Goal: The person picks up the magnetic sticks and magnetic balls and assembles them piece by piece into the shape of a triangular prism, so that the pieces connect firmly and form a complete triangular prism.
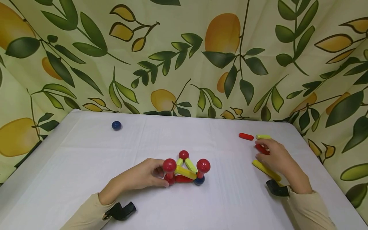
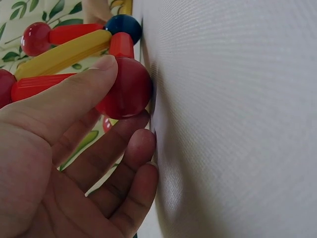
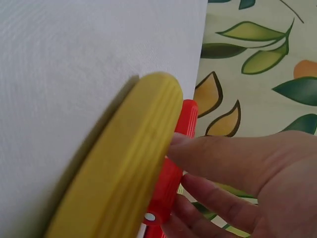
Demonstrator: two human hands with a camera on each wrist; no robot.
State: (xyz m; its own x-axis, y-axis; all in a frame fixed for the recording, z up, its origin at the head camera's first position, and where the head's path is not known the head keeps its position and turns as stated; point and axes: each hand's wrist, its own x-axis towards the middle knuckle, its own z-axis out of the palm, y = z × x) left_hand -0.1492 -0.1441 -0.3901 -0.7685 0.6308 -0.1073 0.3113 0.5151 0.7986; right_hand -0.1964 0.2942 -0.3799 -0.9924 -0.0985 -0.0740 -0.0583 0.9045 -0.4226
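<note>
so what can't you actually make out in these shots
- Head view: the right hand covers most of the red stick, so whether it grips it is unclear.
- Right wrist view: the long yellow stick fills the foreground, blurred and cut off by the bottom edge.
- Head view: the left hand hides the lower red ball of the stick-and-ball structure.
- Left wrist view: the structure's far side runs past the top and left edges.

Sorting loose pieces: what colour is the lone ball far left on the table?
Dark blue ball, clearest in the head view.

The rod-and-ball structure point(image 1: 186, 169) sits mid-table point(image 1: 86, 166), loose rods point(image 1: 246, 136) right, ball point(image 1: 116, 125) behind-left.
</note>
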